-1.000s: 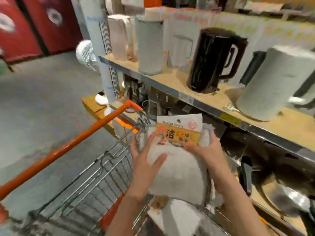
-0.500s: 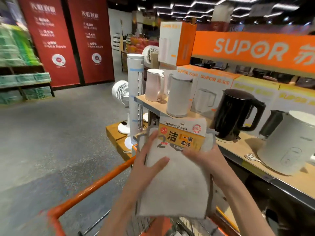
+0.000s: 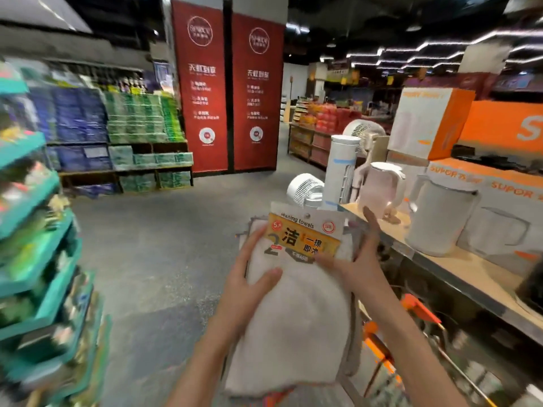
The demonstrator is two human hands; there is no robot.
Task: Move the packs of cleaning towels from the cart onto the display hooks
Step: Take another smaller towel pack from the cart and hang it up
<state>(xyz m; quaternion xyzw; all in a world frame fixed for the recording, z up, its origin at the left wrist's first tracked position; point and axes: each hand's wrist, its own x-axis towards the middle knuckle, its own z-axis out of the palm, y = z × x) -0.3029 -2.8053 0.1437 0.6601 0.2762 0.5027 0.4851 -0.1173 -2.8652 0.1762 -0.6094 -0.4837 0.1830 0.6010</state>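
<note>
Far left, blurred: teal shelving (image 3: 38, 201) stacked with indistinct packaged goods; behind it, banked blue and green cartons (image 3: 117, 121) and two red hanging banners (image 3: 199, 92).

Centre: the left hand (image 3: 249, 286) lies on the near-left face of a pack of cleaning towels (image 3: 296, 312), thumb over the front, fingers (image 3: 252, 248) spread flat along its left edge. The pack is held upright in mid-air in front of the person, clear of the cart (image 3: 411, 315) below and to the right. It is a soft, off-white, fleecy cloth, folded to a long rectangle with rounded lower corners and a grey stitched border, topped by a stiff white and yellow card header (image 3: 305, 233) with a small hanging hole.

Right of centre: the right hand (image 3: 358, 265) clasps the pack's upper right edge, thumb on the header, fingers extended behind the cloth.

Right: the cart's orange handle and wire frame, partly hidden; a wooden shelf (image 3: 458, 268) carrying smooth cylindrical kettles (image 3: 440, 218), white fans (image 3: 305, 189) and orange boxes (image 3: 432, 121).

Progress, as judged: one pack is lifted from the cart and in transit. No display hooks are in view, so hanging it remains, and whether more packs wait in the cart cannot be told.
</note>
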